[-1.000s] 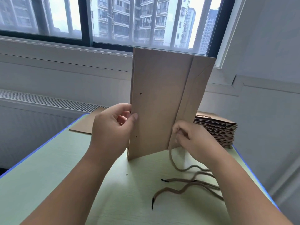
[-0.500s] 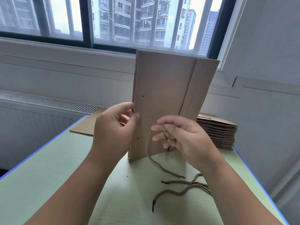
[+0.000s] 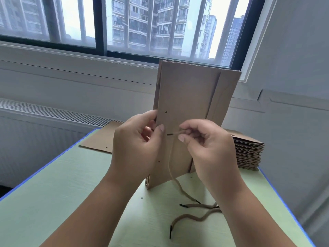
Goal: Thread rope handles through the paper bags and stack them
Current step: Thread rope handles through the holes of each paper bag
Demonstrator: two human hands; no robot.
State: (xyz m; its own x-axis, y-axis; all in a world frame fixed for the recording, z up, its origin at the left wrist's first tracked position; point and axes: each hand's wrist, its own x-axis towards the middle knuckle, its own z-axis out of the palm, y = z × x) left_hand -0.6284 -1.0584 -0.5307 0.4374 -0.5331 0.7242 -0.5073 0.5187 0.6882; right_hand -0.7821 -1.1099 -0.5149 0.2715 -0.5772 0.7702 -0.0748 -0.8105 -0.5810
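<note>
My left grip clamped the left edge of the upright paper bag; my right grip, fingers curled, pinched the rope tip against its near face.

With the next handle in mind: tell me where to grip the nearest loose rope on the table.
Pinch the loose rope just behind its black tip, coming from above; it lies flat on the table, that end free and pointing toward you.

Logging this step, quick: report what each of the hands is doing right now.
Left hand: grips the left edge of the upright brown paper bag.
Right hand: pinches the brown rope handle near its black tip.
</note>
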